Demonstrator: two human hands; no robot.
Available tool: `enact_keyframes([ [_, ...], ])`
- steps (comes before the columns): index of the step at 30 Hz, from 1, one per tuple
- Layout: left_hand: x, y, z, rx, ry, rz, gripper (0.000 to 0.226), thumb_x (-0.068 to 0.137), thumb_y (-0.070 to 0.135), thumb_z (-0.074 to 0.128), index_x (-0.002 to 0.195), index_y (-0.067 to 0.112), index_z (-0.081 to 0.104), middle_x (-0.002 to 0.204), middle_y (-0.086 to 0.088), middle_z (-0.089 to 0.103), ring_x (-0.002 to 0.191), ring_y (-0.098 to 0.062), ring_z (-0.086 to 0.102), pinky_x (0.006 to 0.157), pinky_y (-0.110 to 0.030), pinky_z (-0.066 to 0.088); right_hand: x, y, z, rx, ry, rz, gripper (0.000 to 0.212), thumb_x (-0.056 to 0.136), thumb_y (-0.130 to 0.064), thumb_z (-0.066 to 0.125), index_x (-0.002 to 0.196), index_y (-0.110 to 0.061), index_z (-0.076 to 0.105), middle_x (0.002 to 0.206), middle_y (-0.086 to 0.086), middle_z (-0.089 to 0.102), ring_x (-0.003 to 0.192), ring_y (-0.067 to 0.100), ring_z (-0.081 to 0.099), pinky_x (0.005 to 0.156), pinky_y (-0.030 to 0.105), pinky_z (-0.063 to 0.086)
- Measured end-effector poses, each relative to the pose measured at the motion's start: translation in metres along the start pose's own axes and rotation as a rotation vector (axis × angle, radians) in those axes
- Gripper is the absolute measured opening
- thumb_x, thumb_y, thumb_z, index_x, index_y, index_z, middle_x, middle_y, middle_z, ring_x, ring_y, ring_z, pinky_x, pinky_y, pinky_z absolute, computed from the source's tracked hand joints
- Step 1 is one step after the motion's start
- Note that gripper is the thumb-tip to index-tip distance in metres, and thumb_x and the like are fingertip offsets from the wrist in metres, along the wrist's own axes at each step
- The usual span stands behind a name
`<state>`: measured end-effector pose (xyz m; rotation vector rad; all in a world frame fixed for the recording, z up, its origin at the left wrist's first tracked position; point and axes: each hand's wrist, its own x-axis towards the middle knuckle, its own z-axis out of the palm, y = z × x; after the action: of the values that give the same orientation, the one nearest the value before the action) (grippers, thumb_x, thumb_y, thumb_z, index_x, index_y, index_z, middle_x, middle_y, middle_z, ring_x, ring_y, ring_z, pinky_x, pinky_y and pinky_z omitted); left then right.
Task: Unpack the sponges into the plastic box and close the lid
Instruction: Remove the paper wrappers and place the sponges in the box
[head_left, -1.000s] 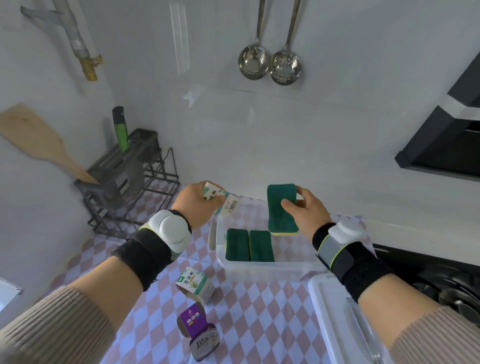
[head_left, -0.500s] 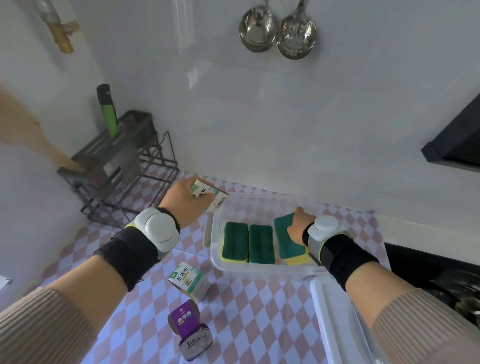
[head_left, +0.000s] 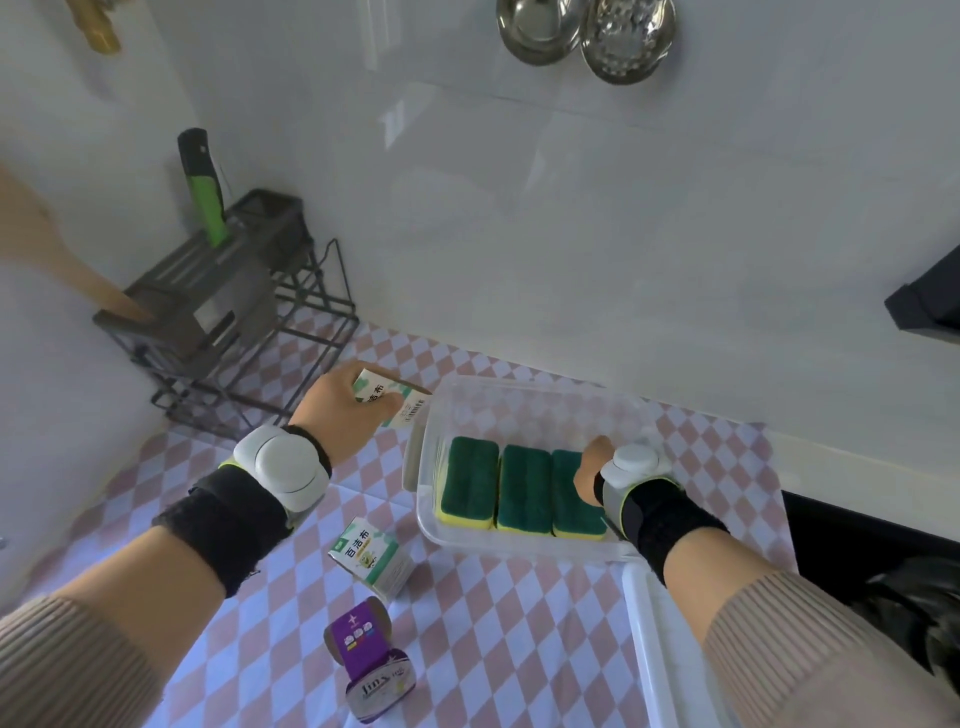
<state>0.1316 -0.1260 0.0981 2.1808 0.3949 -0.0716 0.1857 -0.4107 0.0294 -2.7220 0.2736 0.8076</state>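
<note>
A clear plastic box (head_left: 431, 421) stands on the checked counter with three green-and-yellow sponges side by side in it. My right hand (head_left: 589, 470) reaches down into the box and rests on the rightmost sponge (head_left: 569, 501); its fingers are mostly hidden behind the wrist. The other two sponges (head_left: 467, 486) (head_left: 524, 493) lie flat to its left. My left hand (head_left: 340, 410) grips a small green-and-white sponge carton (head_left: 389, 402) just left of the box. The white lid (head_left: 670, 654) lies on the counter at the lower right.
A second sponge carton (head_left: 371, 553) and a purple package (head_left: 371, 670) lie near the front of the counter. A dark wire rack (head_left: 228, 322) with a knife and a wooden spatula stands at the back left. Two ladles (head_left: 582, 31) hang on the wall. A black stove (head_left: 883, 561) is on the right.
My right hand has lowered the third sponge from above the box and laid it flat beside the other two. My left hand with the carton has stayed beside the box.
</note>
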Motion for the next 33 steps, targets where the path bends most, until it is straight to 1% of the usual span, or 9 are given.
enact_keyframes([
  [4,0.000,-0.016,-0.007,-0.026,0.015,-0.029,0.019,0.091,0.023,0.063,0.109,0.022,0.066,0.099,-0.003,0.071,0.070,-0.014,0.063,0.053,-0.024,0.045,0.000,0.004,-0.008,-0.075,0.023,-0.029,0.011,0.093,-0.012,0.053,0.091,-0.011,0.042,0.092,0.009,0.043,0.083,0.022,0.041,0.073,0.030,0.034],
  [7,-0.006,-0.028,-0.013,-0.019,0.016,-0.055,0.019,0.090,0.024,0.064,0.110,0.024,0.064,0.102,-0.004,0.070,0.078,-0.021,0.067,0.056,-0.028,0.049,-0.004,-0.001,-0.018,-0.157,0.067,-0.088,0.029,0.091,-0.017,0.050,0.064,-0.015,0.040,0.066,0.001,0.041,0.057,0.019,0.040,0.058,0.025,0.035],
  [10,-0.015,-0.040,-0.021,-0.013,0.029,-0.066,0.021,0.090,0.022,0.065,0.111,0.023,0.063,0.101,-0.005,0.070,0.079,-0.024,0.067,0.055,-0.027,0.047,-0.024,-0.018,-0.026,-0.146,0.130,-0.178,0.030,0.090,-0.017,0.047,0.060,-0.012,0.043,0.062,0.004,0.046,0.061,0.026,0.046,0.056,0.025,0.037],
  [12,-0.022,-0.047,-0.027,-0.003,0.030,-0.075,0.022,0.088,0.023,0.065,0.110,0.023,0.062,0.097,-0.004,0.070,0.079,-0.028,0.068,0.055,-0.031,0.050,-0.041,-0.034,-0.026,-0.049,0.161,-0.259,0.027,0.092,-0.017,0.045,0.071,-0.007,0.058,0.073,0.011,0.061,0.071,0.034,0.058,0.060,0.029,0.044],
  [14,-0.032,-0.056,-0.035,0.002,0.040,-0.097,0.022,0.087,0.025,0.066,0.109,0.024,0.062,0.095,-0.002,0.070,0.080,-0.030,0.069,0.061,-0.039,0.056,-0.060,-0.052,-0.020,0.131,0.165,-0.362,0.026,0.095,-0.026,0.046,0.086,-0.012,0.067,0.086,0.007,0.071,0.087,0.030,0.068,0.076,0.033,0.054],
  [18,-0.048,-0.073,-0.043,0.009,0.026,-0.156,0.019,0.086,0.030,0.067,0.103,0.023,0.061,0.090,0.001,0.070,0.077,-0.024,0.068,0.067,-0.038,0.057,-0.100,-0.083,-0.001,0.390,0.063,-0.511,0.021,0.095,-0.033,0.054,0.091,-0.018,0.068,0.078,-0.004,0.073,0.078,0.014,0.072,0.082,0.036,0.059],
  [21,-0.067,-0.095,-0.053,0.043,-0.003,-0.189,0.022,0.084,0.033,0.069,0.099,0.020,0.060,0.086,0.002,0.070,0.070,-0.019,0.066,0.056,-0.029,0.050,-0.130,-0.108,0.022,0.351,-0.023,-0.594,0.017,0.095,-0.035,0.057,0.095,-0.023,0.069,0.081,-0.007,0.073,0.082,0.011,0.071,0.081,0.033,0.059],
  [24,-0.081,-0.115,-0.058,0.079,-0.054,-0.208,0.022,0.084,0.032,0.068,0.097,0.015,0.060,0.085,-0.002,0.070,0.071,-0.023,0.066,0.055,-0.029,0.048,-0.146,-0.120,0.043,0.232,-0.087,-0.656,0.021,0.095,-0.035,0.058,0.105,-0.021,0.069,0.096,-0.008,0.072,0.092,0.011,0.067,0.088,0.028,0.055],
  [33,-0.109,-0.158,-0.057,0.057,-0.224,-0.177,0.025,0.084,0.032,0.071,0.103,0.020,0.061,0.093,-0.001,0.071,0.078,-0.024,0.071,0.075,-0.042,0.060,-0.153,-0.122,0.105,0.223,-0.166,-0.564,0.040,0.096,-0.025,0.057,0.134,-0.021,0.048,0.137,0.000,0.056,0.123,0.013,0.055,0.106,0.031,0.044],
])
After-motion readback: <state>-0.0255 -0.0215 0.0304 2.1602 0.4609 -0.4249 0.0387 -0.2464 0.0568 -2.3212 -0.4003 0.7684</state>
